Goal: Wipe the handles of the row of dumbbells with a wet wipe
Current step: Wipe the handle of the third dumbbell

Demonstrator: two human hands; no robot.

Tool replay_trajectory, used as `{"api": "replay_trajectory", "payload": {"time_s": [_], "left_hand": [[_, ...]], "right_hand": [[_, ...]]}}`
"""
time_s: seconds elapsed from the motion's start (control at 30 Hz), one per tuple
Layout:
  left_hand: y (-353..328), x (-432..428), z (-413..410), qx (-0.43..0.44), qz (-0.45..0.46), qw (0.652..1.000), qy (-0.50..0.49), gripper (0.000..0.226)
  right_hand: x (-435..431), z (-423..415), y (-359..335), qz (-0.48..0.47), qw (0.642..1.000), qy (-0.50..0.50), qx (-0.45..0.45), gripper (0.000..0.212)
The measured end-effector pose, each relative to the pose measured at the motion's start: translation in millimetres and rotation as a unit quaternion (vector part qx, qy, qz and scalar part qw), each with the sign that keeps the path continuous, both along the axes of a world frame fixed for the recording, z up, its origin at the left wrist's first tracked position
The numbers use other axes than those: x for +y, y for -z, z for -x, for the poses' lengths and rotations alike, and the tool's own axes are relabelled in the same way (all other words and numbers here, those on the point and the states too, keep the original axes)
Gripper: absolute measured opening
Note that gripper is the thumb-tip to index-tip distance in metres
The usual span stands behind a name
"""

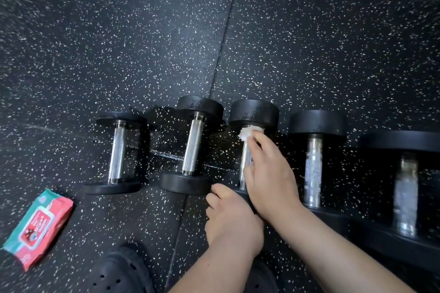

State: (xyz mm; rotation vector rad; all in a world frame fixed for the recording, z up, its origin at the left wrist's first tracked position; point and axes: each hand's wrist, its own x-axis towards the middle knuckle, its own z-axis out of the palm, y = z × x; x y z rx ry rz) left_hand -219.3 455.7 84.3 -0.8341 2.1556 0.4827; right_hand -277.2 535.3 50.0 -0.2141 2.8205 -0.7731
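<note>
Several black dumbbells with steel handles lie in a row on the speckled rubber floor. My right hand (269, 173) holds a crumpled white wet wipe (247, 133) against the far end of the third dumbbell's handle (245, 162), close to its far weight (253, 112). My left hand (231, 216) grips the near weight of that same dumbbell, which it mostly hides. The first dumbbell (117, 152) and second dumbbell (192, 147) lie to the left. Right of my hands, the fourth handle (313, 171) and fifth handle (404, 195) look wet.
A red and green pack of wipes (39, 227) lies on the floor at the lower left. My black perforated shoe (121, 273) shows at the bottom edge. A seam (223, 43) between floor mats runs away from me.
</note>
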Motion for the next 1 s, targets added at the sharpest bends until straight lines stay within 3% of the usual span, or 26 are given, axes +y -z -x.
{"api": "replay_trajectory", "payload": {"time_s": [0.13,0.3,0.5,0.63,0.73,0.9,1.0], "left_hand": [[-1,1,0,0.001,-0.001,1.0,-0.011,0.099],[0,0,2,-0.003,-0.014,0.999,-0.03,0.103],[-3,-2,3,-0.007,-0.022,0.999,-0.026,0.087],[-3,-1,3,-0.009,-0.023,0.999,-0.032,0.105],[-3,-1,2,-0.01,-0.025,0.999,-0.032,0.104],[-5,-1,5,-0.013,-0.021,0.999,-0.028,0.089],[-6,0,4,-0.012,-0.029,0.999,-0.026,0.094]], "right_hand": [[1,10,-5,-0.127,0.983,-0.126,0.035,0.072],[-9,25,-8,-0.25,0.94,-0.231,0.037,0.067],[-15,19,-18,-0.275,0.942,-0.188,0.031,0.07],[-15,30,-16,-0.319,0.912,-0.254,0.038,0.065],[-23,34,-19,-0.352,0.897,-0.266,0.021,0.057],[-23,26,-24,-0.321,0.925,-0.203,-0.002,0.061],[-25,30,-20,-0.33,0.917,-0.224,0.0,0.057]]}}
